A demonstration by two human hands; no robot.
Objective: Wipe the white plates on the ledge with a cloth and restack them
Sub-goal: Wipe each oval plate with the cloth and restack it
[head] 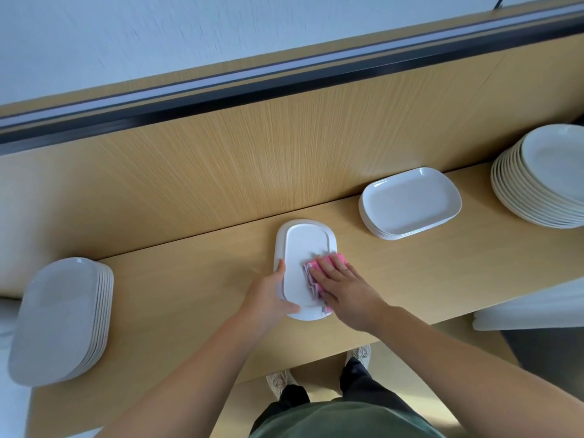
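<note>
One head-worn camera looks steeply down, close over the ledge (196, 289), its edges seemingly blurred.

Light wood ledge (410, 273) is running left to right under the right hand (344, 292). Past the hand, a matching wood panel (221, 172) is rising up to a dark rail (252, 86), and a pale blurry surface (158, 33) is glowing softly beyond it. Nearer than the hand, tan floor (319, 384) is peeking out below the ledge.

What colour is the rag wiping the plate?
Pink; the crumpled pink cloth under the right hand, on the white oval plate, shows best in the head view.
</note>
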